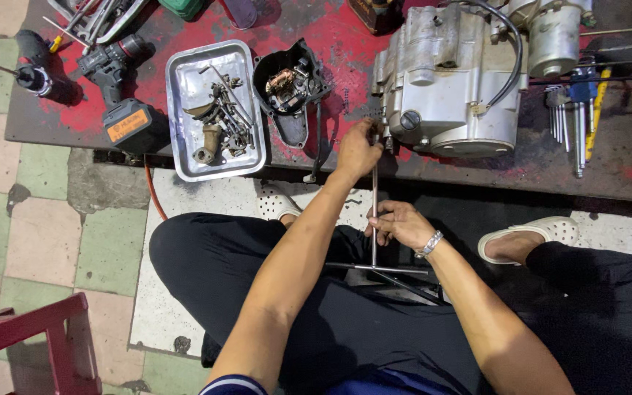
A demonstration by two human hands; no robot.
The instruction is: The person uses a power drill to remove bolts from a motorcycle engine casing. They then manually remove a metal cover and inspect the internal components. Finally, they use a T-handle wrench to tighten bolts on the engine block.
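Observation:
A silver motorcycle engine block (451, 80) lies on a dark, red-stained board (330, 44) on the floor. A long T-handle wrench (374, 201) runs from the engine's lower left side back toward me. My left hand (358, 150) is closed around the wrench's far tip, right against the engine. My right hand (399, 223), with a metal wristwatch, grips the shaft just above the crossbar (378, 268). I sit with legs apart in black trousers and white clogs.
A metal tray (184, 88) of small engine parts sits left of the engine, beside a black engine cover (290, 91). A cordless drill (118, 95) lies further left. Hex keys (572, 117) lie right of the engine. A red stool (31, 344) stands at lower left.

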